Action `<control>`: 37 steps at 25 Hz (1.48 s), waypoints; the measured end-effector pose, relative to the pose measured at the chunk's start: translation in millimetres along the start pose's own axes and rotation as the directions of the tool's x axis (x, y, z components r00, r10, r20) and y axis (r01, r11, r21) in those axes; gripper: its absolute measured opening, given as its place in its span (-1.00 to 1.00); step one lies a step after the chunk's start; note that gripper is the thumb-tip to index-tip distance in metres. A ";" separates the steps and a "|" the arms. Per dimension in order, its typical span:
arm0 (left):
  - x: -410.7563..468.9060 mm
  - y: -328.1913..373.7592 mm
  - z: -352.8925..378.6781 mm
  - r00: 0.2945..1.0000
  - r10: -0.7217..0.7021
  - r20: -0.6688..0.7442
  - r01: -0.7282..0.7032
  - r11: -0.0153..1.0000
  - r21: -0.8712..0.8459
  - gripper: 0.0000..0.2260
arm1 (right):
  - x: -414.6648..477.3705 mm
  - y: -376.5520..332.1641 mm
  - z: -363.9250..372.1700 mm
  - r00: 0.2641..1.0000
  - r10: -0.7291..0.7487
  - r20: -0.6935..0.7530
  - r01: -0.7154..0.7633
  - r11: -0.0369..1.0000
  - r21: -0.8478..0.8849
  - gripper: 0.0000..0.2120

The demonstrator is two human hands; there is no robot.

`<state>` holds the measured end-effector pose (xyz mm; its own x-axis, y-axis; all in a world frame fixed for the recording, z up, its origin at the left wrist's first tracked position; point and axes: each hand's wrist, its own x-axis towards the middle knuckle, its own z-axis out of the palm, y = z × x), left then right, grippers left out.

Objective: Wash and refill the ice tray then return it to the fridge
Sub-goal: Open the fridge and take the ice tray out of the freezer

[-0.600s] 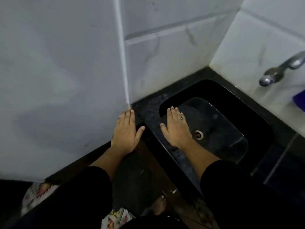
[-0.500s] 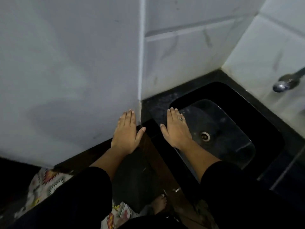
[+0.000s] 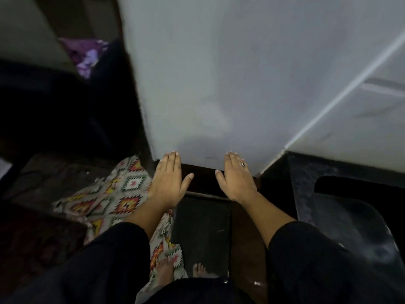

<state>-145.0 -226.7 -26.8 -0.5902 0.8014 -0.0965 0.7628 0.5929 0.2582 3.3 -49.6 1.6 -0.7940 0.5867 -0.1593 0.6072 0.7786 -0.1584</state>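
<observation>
We turn left, the sink (image 3: 350, 216) sliding to our right edge, left hand (image 3: 167, 183) and right hand (image 3: 236, 181) flat and empty, so we judge the ice tray still unfetched.

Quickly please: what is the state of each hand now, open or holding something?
Left hand: open, fingers straight, holding nothing.
Right hand: open, fingers straight, holding nothing.

Dim, bluish light, the pale wall (image 3: 219, 73) catching most of it. Deep shadow swallows the left side; everything looks soft, with lines bowing at the edges.
</observation>
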 end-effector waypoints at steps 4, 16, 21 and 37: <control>-58.7 -37.5 -1.1 0.959 -0.276 -0.059 0.273 0.961 -0.043 -0.21 | 15.4 -51.5 6.7 0.964 -0.257 0.062 0.257 0.966 0.010 -0.36; -302.1 -102.0 6.5 0.587 -0.792 -0.167 0.773 0.609 -0.176 -0.21 | -60.0 -235.3 55.0 0.628 -0.758 0.176 0.766 0.642 0.030 -0.28; -404.4 -132.8 2.6 0.419 -0.888 -0.188 0.850 0.457 -0.262 -0.23 | -122.8 -320.9 66.4 0.500 -0.845 0.191 0.859 0.511 0.014 -0.33; -684.3 -273.5 -103.5 0.147 -0.909 -0.390 0.864 0.310 -0.397 -0.28 | -340.1 -590.5 40.6 0.439 -0.897 0.054 0.723 0.388 0.571 -0.38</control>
<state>22.9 -945.4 68.1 -0.8833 -0.4518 0.1255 -0.3784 0.8448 0.3783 -83.9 -718.0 109.7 -0.8915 -0.4526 0.0198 -0.3207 0.5994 -0.7334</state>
